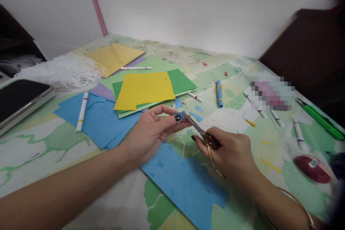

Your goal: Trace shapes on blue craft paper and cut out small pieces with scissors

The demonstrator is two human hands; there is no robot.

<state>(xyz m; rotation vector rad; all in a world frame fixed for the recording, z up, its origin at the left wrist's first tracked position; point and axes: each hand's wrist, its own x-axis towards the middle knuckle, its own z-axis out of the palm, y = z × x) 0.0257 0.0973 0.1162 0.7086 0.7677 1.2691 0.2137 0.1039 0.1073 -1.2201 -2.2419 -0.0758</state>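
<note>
Between thumb and fingers, my left hand (153, 131) pinches a small blue foam piece (181, 116). My right hand (231, 151) grips gold-handled scissors (198, 128), whose blade tips touch the edge of that piece. Under the hands lies a large blue sheet (185, 183) with a notched edge. Small blue scraps (196, 116) are scattered just beyond the fingers. A yellow sheet (148, 88) lies on green sheets (181, 81) behind my left hand, and more blue sheets (101, 122) lie to its left.
White string (61, 70) and a dark-screened device (21, 97) sit at the left. A marker (82, 112) lies on blue sheets. Right of centre is a blue roll (219, 94) tied with yellow. Farther right are a green cutter (322, 119) and a dark red spool (312, 169).
</note>
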